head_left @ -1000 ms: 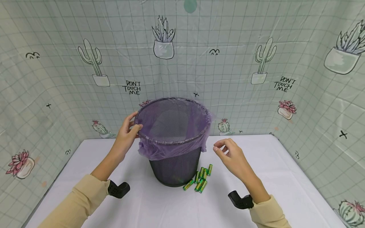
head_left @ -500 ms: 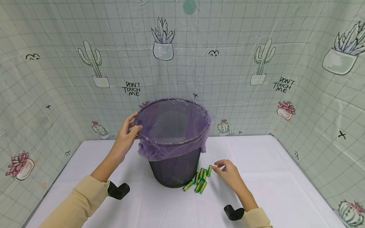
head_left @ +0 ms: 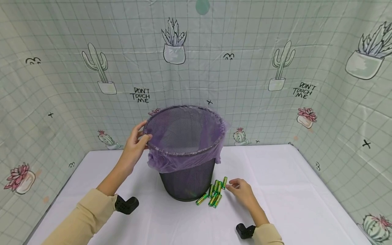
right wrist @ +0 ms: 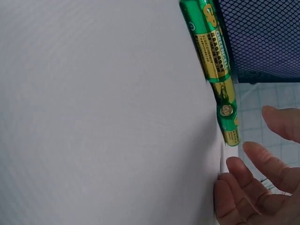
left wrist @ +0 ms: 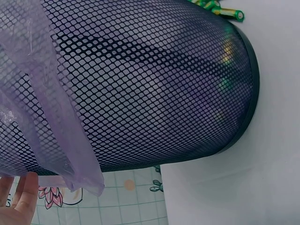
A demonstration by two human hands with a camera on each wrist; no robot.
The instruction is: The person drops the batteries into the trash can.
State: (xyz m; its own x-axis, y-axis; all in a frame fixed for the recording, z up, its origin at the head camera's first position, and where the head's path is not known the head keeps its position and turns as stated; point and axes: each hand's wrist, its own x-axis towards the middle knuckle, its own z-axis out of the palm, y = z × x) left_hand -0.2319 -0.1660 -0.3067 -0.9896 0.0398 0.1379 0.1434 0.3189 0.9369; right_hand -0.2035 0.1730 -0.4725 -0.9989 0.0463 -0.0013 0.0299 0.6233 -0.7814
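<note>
A black mesh wastebasket [head_left: 186, 185] stands upright on the table, lined with a purple plastic bag [head_left: 171, 164] folded over its rim. My left hand [head_left: 133, 148] holds the rim at the left, thumb toward the inside and fingers outside. Several green and yellow batteries [head_left: 216, 200] lie in a loose cluster against the basket's right base. Just right of the outermost battery [head_left: 225, 183], my right hand [head_left: 243, 193] is low over the cloth. In the right wrist view its thumb [right wrist: 283, 123] and fingers stand apart, with nothing held between them.
White cloth covers the table [head_left: 294, 190]. A pale green checked curtain [head_left: 251, 30] with cactus prints encloses the back and sides. Through the mesh, the left wrist view shows blurred green and yellow patches near the basket's bottom. Each wrist carries a black camera mount [head_left: 127, 205].
My right hand has come down from beside the bag's edge to the table, near the outermost battery. The left hand keeps its hold on the rim, and the basket stays put.
</note>
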